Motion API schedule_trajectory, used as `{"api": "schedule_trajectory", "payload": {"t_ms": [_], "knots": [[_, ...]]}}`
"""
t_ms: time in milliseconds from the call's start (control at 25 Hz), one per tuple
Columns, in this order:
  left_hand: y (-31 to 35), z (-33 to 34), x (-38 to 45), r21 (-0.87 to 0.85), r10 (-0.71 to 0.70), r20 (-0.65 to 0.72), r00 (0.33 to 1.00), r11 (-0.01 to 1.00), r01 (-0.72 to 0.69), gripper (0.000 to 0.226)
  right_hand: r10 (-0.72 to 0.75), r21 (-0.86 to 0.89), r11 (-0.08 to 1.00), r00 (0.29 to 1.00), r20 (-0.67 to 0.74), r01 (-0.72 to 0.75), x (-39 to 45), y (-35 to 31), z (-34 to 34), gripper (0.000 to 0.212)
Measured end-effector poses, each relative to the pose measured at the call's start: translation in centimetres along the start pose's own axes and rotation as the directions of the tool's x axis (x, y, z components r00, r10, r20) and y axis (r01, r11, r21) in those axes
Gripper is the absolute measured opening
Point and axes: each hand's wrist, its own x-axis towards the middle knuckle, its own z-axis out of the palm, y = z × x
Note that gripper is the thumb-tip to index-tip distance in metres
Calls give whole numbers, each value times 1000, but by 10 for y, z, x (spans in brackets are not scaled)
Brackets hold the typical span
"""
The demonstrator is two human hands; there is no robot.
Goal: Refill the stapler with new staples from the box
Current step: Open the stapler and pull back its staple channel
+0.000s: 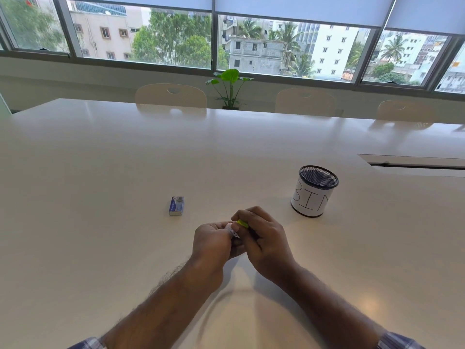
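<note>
A small stapler (242, 223) with a yellow-green top and a metal part sits between my two hands, just above the table near its front middle. My left hand (214, 241) is closed around its metal end. My right hand (264, 238) wraps its green end from the right. Most of the stapler is hidden by my fingers. The blue staple box (176, 205) lies shut on the table, to the left of my hands and a little farther away, touched by neither hand.
A black mesh cup (314, 191) wrapped in paper lettered "BIN" stands to the right of my hands. The white table (100, 172) has a cable slot (415, 163) at the far right. Chairs and a potted plant (230, 86) line the far edge.
</note>
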Motion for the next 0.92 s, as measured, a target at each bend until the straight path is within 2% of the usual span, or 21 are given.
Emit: {"api": "schedule_trajectory", "payload": {"t_ms": [280, 400, 520, 680, 920], "knots": [[-1, 3, 0, -9, -9, -61, 998, 1000, 9, 23, -28, -27, 999, 999, -16, 28, -2, -4, 1, 10], [-1, 1, 7, -98, -84, -137, 987, 993, 71, 25, -55, -1, 998, 978, -203, 56, 9, -12, -8, 7], [-2, -1, 10, -122, -111, -95, 989, 988, 99, 21, -57, 28, 997, 951, -303, 68, 15, -16, -15, 8], [-4, -5, 14, -191, -117, -37, 992, 976, 108, 23, 56, 138, 990, 945, -322, -12, 10, -16, -21, 8], [5, -20, 26, -349, -125, 0, 992, 930, 117, 24, 378, 400, 887, 858, -347, -229, -3, -3, -41, 19]]}}
